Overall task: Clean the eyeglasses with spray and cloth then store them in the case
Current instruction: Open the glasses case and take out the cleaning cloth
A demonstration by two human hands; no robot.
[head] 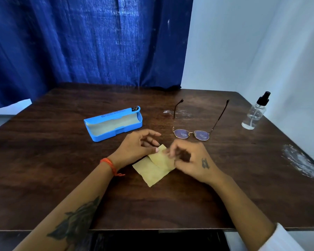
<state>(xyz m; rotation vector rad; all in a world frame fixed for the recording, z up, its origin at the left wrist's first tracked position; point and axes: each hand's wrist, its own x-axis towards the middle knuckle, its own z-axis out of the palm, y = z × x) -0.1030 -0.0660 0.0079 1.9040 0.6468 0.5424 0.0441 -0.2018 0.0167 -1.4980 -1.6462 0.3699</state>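
Observation:
A yellow cleaning cloth [155, 170] lies partly folded on the dark wooden table [62, 160] in front of me. My left hand [136, 147] rests on its far left corner, thumb pressing the cloth, fingers loosely curled. My right hand [190, 160] pinches the cloth's folded upper edge. The gold-rimmed eyeglasses [194, 134] sit just beyond my right hand, lenses toward me, temples open and pointing away. The blue case [114, 124] lies open to the left of the glasses, nothing inside. A clear spray bottle [255, 113] with a black cap stands at the far right.
A blue curtain [89, 42] hangs behind the table, and a white wall [261, 51] stands to the right. Shiny smears mark the tabletop behind the glasses [178, 113] and near the right edge [301, 160].

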